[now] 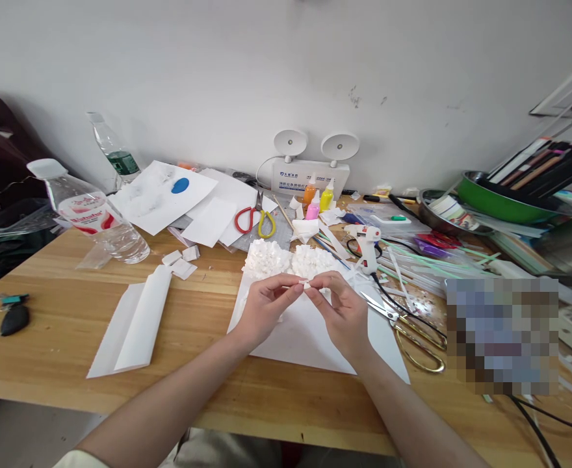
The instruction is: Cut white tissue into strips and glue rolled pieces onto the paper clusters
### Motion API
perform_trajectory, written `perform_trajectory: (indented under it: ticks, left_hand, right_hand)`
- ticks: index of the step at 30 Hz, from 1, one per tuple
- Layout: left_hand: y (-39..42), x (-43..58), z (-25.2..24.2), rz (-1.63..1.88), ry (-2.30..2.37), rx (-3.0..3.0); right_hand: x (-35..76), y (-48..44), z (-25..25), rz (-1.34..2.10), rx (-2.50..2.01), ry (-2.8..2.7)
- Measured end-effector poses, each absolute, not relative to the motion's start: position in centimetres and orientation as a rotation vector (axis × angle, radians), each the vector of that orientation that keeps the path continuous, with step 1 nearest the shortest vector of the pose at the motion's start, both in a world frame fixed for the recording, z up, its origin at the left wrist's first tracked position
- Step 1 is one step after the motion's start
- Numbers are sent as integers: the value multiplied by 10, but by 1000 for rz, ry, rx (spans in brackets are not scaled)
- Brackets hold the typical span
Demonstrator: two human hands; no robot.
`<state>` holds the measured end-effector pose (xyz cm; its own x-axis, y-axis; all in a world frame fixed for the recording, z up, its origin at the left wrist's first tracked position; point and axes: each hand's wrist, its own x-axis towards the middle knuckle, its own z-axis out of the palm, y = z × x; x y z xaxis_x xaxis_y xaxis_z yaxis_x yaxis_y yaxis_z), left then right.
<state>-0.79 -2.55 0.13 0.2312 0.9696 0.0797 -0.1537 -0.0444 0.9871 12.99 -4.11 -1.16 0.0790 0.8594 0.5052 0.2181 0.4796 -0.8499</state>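
Note:
My left hand [265,305] and my right hand [340,308] meet above a white paper sheet [310,341] on the wooden table [66,318]. Both pinch a small white paper piece [301,282] between thumb and fingertips. Just beyond the fingers lie two fluffy white paper clumps [288,260]. Gold-handled scissors [415,338] rest to the right of my right hand.
A folded white paper strip [134,325] lies at the left, with water bottles [95,218] behind it. A white glue gun [366,244], red and yellow scissors [251,220], paint bottles [318,198], green straws and a green bowl [500,201] crowd the right and back.

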Motion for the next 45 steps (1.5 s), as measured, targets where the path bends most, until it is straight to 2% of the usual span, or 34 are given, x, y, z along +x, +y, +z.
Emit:
perform_trajectory:
  ticks: [13,23,26,32,45]
  left_hand:
    - [-28,-5,-1,1188,905,1284]
    - [-29,-4,3,1125,945,1291]
    - [-29,-4,1,1134,961,1282]
    - [-34,-4,-4,1401,1002,1481]
    - [-34,-5,-3,1338,972,1512]
  right_hand:
    - [119,-45,-15,634,-1052,-1203]
    - [120,-46,-17,586,-1081,-1279]
    - [120,-44,-15,623,-1075,-1294]
    - [121,-42,-13,687,-1049,-1313]
    - [122,-43,-13,806,-1004,-1315]
